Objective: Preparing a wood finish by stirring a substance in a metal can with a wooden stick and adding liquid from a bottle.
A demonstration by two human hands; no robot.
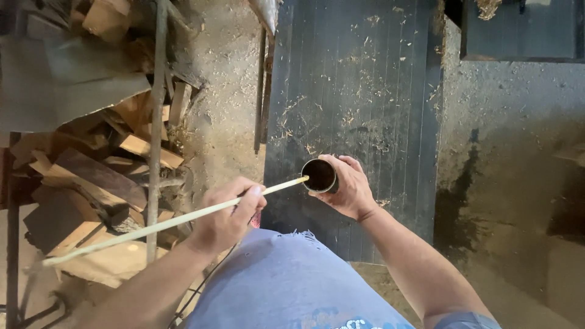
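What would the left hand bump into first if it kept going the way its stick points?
Most likely the small dark cup in the right hand. The left hand holds a long pale stick whose tip already sits at the cup's rim, though depth is hard to judge.

no packages, labels, signs or screens here

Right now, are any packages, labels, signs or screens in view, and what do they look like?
No signs, screens or labels.
Cup: small, round, dark, unmarked, held in the right hand over the dark board.
Shirt: blue with a partly cut-off light print at the bottom edge.
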